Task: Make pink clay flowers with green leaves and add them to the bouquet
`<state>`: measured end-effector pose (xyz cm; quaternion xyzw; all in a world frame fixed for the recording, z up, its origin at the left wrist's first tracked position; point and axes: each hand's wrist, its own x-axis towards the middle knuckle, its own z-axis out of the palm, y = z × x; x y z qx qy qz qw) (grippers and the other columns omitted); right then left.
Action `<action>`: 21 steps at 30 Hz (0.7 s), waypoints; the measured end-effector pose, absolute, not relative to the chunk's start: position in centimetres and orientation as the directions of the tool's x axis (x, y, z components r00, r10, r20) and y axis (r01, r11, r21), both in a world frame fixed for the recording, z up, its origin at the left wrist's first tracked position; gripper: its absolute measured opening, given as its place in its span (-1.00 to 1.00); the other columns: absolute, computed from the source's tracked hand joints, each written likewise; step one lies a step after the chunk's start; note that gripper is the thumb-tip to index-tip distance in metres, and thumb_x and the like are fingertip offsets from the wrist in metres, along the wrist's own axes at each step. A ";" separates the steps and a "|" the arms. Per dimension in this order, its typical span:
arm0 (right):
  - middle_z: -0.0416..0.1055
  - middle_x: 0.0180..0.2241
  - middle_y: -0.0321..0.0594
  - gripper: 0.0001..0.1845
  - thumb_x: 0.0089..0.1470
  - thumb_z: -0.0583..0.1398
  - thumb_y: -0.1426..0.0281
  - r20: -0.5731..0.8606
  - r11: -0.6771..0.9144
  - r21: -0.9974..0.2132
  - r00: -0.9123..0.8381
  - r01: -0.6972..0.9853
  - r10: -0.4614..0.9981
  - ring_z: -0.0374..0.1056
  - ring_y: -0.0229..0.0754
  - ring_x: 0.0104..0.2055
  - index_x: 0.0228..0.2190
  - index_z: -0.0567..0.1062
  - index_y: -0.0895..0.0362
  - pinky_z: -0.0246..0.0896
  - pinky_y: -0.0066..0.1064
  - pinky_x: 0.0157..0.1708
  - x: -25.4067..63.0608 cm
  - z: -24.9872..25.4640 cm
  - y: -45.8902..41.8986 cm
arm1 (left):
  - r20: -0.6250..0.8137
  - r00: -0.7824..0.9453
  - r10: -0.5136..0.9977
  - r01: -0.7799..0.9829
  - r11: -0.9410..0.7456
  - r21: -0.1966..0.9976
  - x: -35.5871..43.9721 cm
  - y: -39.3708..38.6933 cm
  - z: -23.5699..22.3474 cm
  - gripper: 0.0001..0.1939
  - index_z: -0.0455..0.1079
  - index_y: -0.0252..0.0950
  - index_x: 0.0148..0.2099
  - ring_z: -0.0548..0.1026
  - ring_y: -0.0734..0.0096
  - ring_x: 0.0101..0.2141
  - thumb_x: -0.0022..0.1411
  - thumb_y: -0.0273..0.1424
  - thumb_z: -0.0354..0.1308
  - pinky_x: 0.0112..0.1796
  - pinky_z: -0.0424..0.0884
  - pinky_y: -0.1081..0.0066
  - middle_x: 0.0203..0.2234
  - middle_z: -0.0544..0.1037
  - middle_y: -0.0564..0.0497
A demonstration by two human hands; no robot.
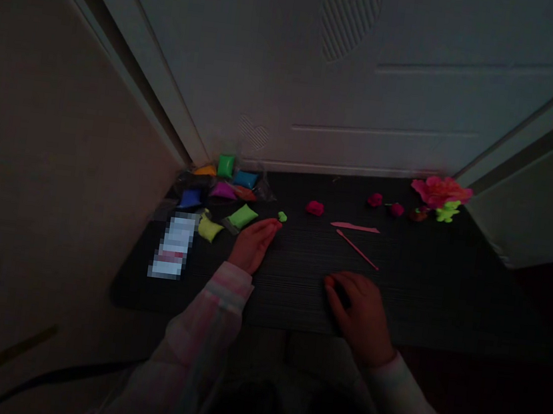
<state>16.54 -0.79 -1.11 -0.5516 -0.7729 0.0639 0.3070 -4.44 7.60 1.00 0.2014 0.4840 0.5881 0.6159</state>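
Observation:
The scene is dim. My left hand (253,243) lies on the dark mat (421,299), fingers stretched out toward a small green clay lump (282,216), just short of it. A green clay packet (241,217) sits just left of that hand. My right hand (362,311) rests palm down on the mat nearer to me, fingers curled loosely, nothing visible in it. Two pink modelling tools lie above it: a flat one (354,227) and a thin stick (358,250).
Several coloured clay packets (224,180) are piled at the mat's back left. A yellow-green clay piece (210,229) and a blurred card (173,247) lie left. Pink clay lumps (315,207) and a pink clay flower (440,191) sit at the back right. A door stands behind.

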 end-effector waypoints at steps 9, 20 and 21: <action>0.44 -0.28 -0.10 -0.75 0.09 0.06 0.28 0.395 0.376 -0.447 -0.198 0.812 0.897 0.33 -0.08 -0.19 -0.27 0.43 0.15 0.18 -0.18 -0.17 16.5 -1.1 -0.8 | -0.418 -0.189 0.889 -0.419 0.312 0.853 -4.7 7.5 0.7 -0.70 0.27 -0.34 -0.04 0.44 0.38 -0.25 0.20 -0.33 0.04 -0.28 0.43 0.26 -0.17 0.42 -0.06; 0.44 -0.27 -0.11 -0.76 0.08 0.07 0.29 0.376 0.371 -0.442 -0.207 0.817 0.903 0.31 -0.10 -0.19 -0.27 0.43 0.16 0.17 -0.20 -0.17 16.6 -1.0 -0.8 | -0.284 -0.121 0.951 -0.405 0.214 0.889 -4.2 7.1 1.3 -0.87 0.38 -0.37 -0.24 0.52 0.53 -0.38 0.11 -0.54 0.08 -0.24 0.42 0.47 -0.40 0.55 -0.03; 0.44 -0.27 -0.11 -0.76 0.08 0.07 0.29 0.376 0.371 -0.440 -0.207 0.818 0.903 0.31 -0.09 -0.19 -0.28 0.43 0.16 0.17 -0.19 -0.17 16.6 -1.0 -0.8 | -0.270 -0.124 0.955 -0.391 0.203 0.898 -4.2 7.1 1.2 -0.84 0.36 -0.37 -0.22 0.52 0.53 -0.41 0.09 -0.55 0.10 -0.27 0.43 0.47 -0.43 0.55 -0.01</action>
